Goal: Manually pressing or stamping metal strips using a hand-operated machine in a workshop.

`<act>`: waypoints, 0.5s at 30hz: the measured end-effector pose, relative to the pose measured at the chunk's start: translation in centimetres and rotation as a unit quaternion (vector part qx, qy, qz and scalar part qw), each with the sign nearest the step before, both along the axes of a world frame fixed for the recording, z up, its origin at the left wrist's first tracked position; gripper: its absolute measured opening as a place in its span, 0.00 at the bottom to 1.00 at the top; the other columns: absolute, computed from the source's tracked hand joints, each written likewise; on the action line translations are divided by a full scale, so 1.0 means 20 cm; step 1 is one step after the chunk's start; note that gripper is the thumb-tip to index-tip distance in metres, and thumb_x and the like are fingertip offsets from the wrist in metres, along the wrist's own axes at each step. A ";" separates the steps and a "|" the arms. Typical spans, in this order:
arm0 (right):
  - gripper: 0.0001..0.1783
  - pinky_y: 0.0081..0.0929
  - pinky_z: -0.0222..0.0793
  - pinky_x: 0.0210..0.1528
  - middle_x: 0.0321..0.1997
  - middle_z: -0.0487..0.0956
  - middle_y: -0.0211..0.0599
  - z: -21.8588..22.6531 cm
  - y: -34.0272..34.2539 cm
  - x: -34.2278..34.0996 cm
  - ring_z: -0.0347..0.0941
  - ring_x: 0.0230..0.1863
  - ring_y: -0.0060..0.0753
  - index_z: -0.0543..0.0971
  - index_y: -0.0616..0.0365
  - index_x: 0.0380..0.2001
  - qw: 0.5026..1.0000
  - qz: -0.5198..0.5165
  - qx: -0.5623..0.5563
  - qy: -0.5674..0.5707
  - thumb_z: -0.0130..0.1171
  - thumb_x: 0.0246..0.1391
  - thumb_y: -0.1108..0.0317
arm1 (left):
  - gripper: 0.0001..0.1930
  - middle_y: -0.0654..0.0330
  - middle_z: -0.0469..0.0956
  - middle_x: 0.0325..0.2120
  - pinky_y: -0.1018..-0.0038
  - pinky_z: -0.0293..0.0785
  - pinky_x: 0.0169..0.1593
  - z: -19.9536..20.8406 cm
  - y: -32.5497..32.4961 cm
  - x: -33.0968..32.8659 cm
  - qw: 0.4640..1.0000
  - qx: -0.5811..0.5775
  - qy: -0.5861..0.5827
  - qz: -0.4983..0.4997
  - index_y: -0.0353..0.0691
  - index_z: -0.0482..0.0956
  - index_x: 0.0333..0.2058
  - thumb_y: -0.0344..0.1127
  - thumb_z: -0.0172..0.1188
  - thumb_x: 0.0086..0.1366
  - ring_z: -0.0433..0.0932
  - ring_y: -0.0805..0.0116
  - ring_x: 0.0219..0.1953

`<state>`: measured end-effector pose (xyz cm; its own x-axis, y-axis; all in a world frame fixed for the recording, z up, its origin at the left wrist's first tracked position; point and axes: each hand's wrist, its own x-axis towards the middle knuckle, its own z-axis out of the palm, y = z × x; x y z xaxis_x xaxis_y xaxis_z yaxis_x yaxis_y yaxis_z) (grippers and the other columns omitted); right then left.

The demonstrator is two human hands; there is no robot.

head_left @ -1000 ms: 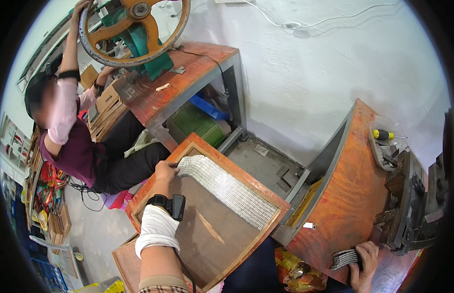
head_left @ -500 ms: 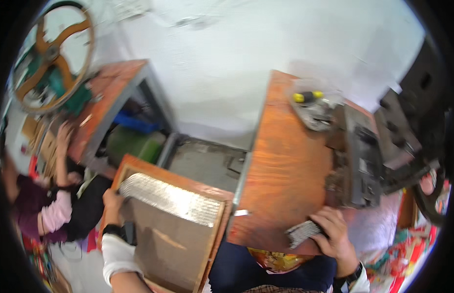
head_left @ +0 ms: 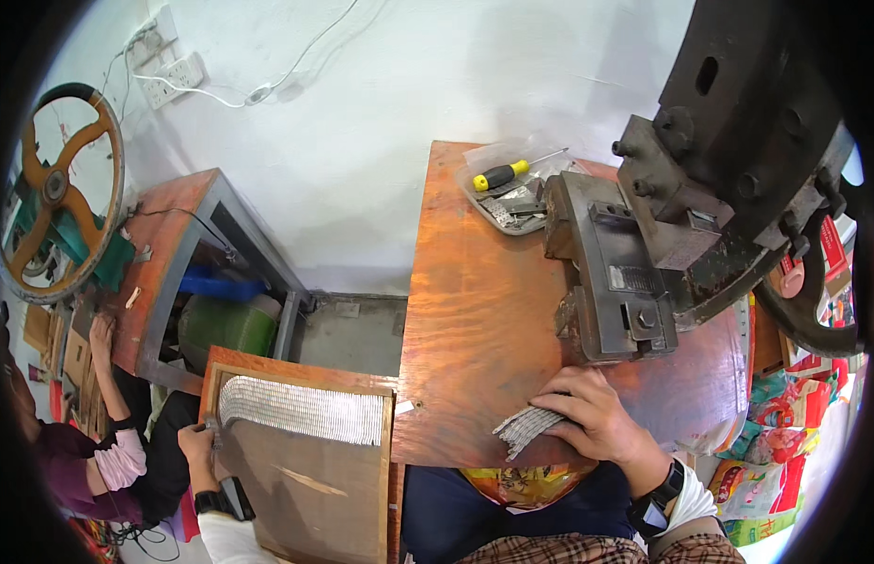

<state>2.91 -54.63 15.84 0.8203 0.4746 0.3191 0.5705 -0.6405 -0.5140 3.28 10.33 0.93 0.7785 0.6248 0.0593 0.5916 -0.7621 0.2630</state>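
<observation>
Right hand (head_left: 597,418) clenched on fanned metal strips (head_left: 524,430) at tabletop (head_left: 475,310) edge, left hand (head_left: 197,444) pinching tray (head_left: 305,470) row; loose strips beyond the grip may slide off.

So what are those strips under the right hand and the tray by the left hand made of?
Strips: likely thin metal, a silvery, ridged fan. Tray: seemingly wood, with a reddish-brown rim, a dull brown floor and a row of similar silvery strips.

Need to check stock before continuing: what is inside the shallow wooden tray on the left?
The shallow wooden tray holds a long row of small silvery metal pieces along its far edge; the rest is bare board. The left hand covers the row's left end.
</observation>
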 end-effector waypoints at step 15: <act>0.28 0.41 0.63 0.53 0.49 0.70 0.41 -0.03 0.00 -0.03 0.65 0.52 0.50 0.73 0.54 0.50 0.998 -0.015 0.048 -0.031 0.65 0.42 0.67 | 0.20 0.45 0.79 0.32 0.67 0.75 0.39 0.87 -2.17 0.21 0.815 -0.174 -0.036 -0.552 0.36 0.79 0.42 0.30 0.62 0.46 0.80 0.52 0.33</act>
<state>2.27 -54.66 15.17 0.8106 0.4145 0.4136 0.5849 -0.6069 -0.5382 7.51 -32.99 18.42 0.8800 -0.4648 0.0976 -0.4296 -0.6914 0.5809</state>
